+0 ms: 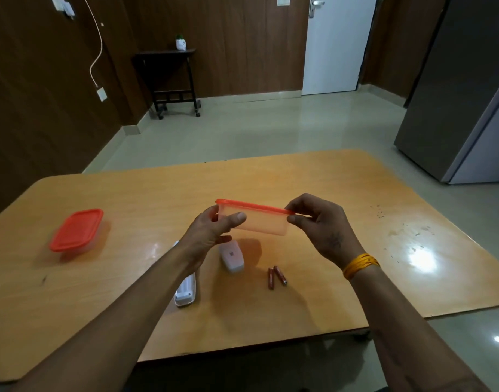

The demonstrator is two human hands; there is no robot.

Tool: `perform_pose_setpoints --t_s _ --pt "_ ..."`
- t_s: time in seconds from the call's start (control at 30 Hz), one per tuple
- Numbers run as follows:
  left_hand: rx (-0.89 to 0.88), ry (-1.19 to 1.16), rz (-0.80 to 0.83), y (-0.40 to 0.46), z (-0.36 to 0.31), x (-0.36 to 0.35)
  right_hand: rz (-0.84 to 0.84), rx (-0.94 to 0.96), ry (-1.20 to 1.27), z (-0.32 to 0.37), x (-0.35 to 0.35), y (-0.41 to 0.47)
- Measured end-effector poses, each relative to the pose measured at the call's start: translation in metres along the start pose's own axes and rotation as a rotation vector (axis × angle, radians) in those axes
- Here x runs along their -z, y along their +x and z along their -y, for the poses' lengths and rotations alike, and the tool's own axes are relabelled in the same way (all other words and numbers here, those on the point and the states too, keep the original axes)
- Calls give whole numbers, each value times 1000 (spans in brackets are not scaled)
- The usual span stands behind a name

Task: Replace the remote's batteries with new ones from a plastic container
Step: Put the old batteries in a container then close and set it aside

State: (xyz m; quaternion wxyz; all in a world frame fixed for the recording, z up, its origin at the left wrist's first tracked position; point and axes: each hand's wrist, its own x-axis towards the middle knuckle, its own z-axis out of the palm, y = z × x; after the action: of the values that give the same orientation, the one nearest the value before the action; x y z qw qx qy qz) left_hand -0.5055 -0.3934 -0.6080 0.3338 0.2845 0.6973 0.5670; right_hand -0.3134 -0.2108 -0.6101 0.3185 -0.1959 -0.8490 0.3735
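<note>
Both hands (214, 233) (317, 222) grip the lidded container (259, 222), contents unclear; left forearm half-hides the remote (185, 292).

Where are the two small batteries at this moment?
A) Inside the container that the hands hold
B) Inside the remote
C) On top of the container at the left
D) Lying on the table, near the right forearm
D: the two batteries lie side by side on the bare table, below the container held up by both hands.
</note>
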Motion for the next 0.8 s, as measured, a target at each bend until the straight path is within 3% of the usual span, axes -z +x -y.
perform_pose_setpoints --t_s 0.27,0.57,0.8 --pt "43 -155 -227 -15 6 -5 -82 101 -147 14 -15 -2" --pt "-152 355 -333 -23 9 -31 34 224 -241 47 -48 -15" --pt "-217 371 -368 -23 7 -32 -76 313 -342 47 -59 -16"
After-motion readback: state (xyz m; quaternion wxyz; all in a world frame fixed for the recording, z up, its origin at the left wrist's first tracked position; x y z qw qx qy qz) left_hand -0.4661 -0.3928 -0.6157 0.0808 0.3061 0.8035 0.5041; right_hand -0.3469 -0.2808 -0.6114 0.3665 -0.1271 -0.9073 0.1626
